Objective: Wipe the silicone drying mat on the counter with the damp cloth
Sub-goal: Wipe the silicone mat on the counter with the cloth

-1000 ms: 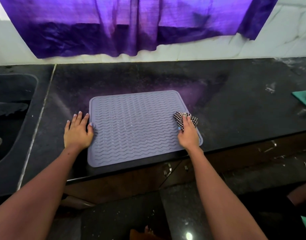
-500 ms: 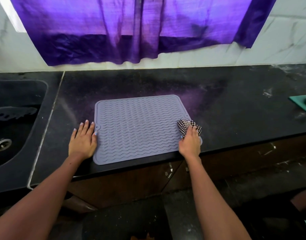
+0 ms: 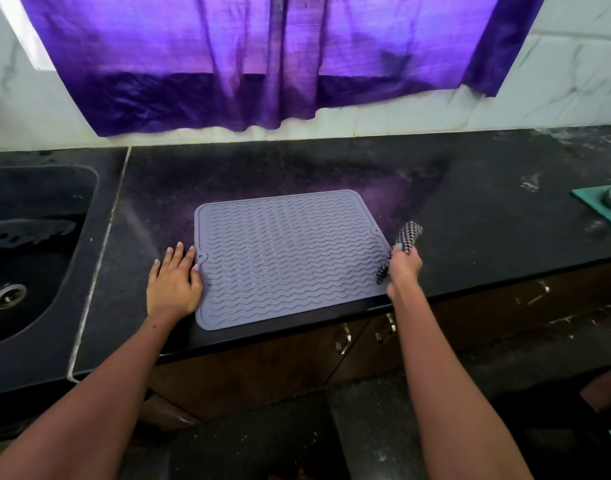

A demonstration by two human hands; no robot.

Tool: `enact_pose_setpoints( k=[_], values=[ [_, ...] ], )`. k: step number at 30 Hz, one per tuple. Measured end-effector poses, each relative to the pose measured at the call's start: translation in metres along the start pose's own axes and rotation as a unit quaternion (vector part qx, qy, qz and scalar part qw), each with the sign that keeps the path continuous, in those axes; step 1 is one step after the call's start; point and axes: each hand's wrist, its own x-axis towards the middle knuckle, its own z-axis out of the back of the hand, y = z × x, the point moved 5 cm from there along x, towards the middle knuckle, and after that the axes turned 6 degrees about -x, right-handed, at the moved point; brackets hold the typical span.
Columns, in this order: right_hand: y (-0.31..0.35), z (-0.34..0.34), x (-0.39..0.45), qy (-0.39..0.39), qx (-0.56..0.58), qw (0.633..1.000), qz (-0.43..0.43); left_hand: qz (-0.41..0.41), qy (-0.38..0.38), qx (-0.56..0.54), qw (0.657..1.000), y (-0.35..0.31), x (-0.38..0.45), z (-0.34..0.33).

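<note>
A grey silicone drying mat [image 3: 286, 254] with wavy ridges lies flat on the black counter [image 3: 470, 209], close to the front edge. My left hand [image 3: 174, 282] rests flat on the counter, fingers spread, touching the mat's left edge. My right hand [image 3: 402, 268] is at the mat's near right corner, gripping a bunched black-and-white checked cloth [image 3: 408, 235]. The cloth sticks up above my fingers and a tail hangs below, at the mat's right edge.
A black sink [image 3: 30, 258] with a steel drain is set into the counter on the left. A teal board [image 3: 598, 206] with a metal item lies at the far right. A purple curtain [image 3: 262, 60] hangs on the white tiled wall. Cabinet handles sit below the counter edge.
My right hand has lifted the checked cloth off the mat's right side and pulled slightly outward past the edge. My left hand stays pressed at the left edge. The view has tilted up.
</note>
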Motion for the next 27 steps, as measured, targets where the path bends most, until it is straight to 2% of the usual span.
enact_pose_setpoints(
  k=[2, 3, 4, 6, 7, 8, 13, 15, 18, 19, 20, 22, 24, 25, 27],
  values=[
    [0.006, -0.016, -0.022, 0.004, -0.158, 0.982, 0.107, 0.001, 0.001, 0.003, 1.0, 0.003, 0.001, -0.001],
    [0.003, -0.028, -0.033, 0.04, -0.236, 0.958, 0.159, 0.0, 0.001, 0.004, 1.0, 0.004, 0.001, -0.002],
    [-0.006, -0.041, -0.041, 0.082, -0.319, 0.922, 0.202, -0.001, 0.001, 0.003, 1.0, 0.004, 0.001, -0.002],
    [-0.027, -0.056, -0.052, 0.121, -0.486, 0.821, 0.274, -0.003, 0.001, 0.002, 1.0, 0.004, 0.002, -0.003],
    [-0.032, -0.058, -0.052, 0.114, -0.53, 0.784, 0.303, -0.006, 0.0, 0.002, 1.0, 0.004, 0.002, -0.003],
    [-0.034, -0.058, -0.05, 0.109, -0.546, 0.768, 0.315, -0.006, -0.002, 0.002, 1.0, 0.003, 0.003, -0.004],
    [-0.027, -0.062, -0.043, 0.154, -0.54, 0.771, 0.301, -0.002, -0.005, 0.012, 1.0, 0.006, 0.005, -0.006],
    [-0.018, -0.06, -0.04, 0.19, -0.468, 0.822, 0.262, -0.003, -0.005, 0.009, 1.0, 0.006, 0.005, -0.006],
    [0.003, -0.054, -0.032, 0.18, -0.236, 0.951, 0.085, -0.008, 0.005, -0.005, 1.0, 0.006, 0.007, -0.005],
    [0.01, -0.053, -0.032, 0.152, -0.162, 0.974, 0.047, -0.008, 0.015, -0.013, 1.0, 0.007, 0.007, -0.005],
    [0.014, -0.054, -0.035, 0.12, -0.134, 0.983, 0.037, -0.008, 0.027, -0.018, 0.999, 0.008, 0.007, -0.005],
    [0.017, -0.064, -0.055, 0.077, -0.211, 0.97, 0.095, -0.012, 0.056, -0.016, 0.998, 0.011, 0.008, -0.004],
    [0.007, -0.08, -0.08, 0.097, -0.302, 0.932, 0.175, -0.022, 0.082, -0.003, 0.996, 0.014, 0.006, -0.003],
    [-0.005, -0.09, -0.089, 0.125, -0.354, 0.902, 0.212, -0.029, 0.088, 0.008, 0.996, 0.016, 0.003, -0.003],
    [-0.029, -0.104, -0.103, 0.163, -0.489, 0.805, 0.292, -0.041, 0.084, 0.035, 0.995, 0.018, -0.005, -0.005]
  ],
)
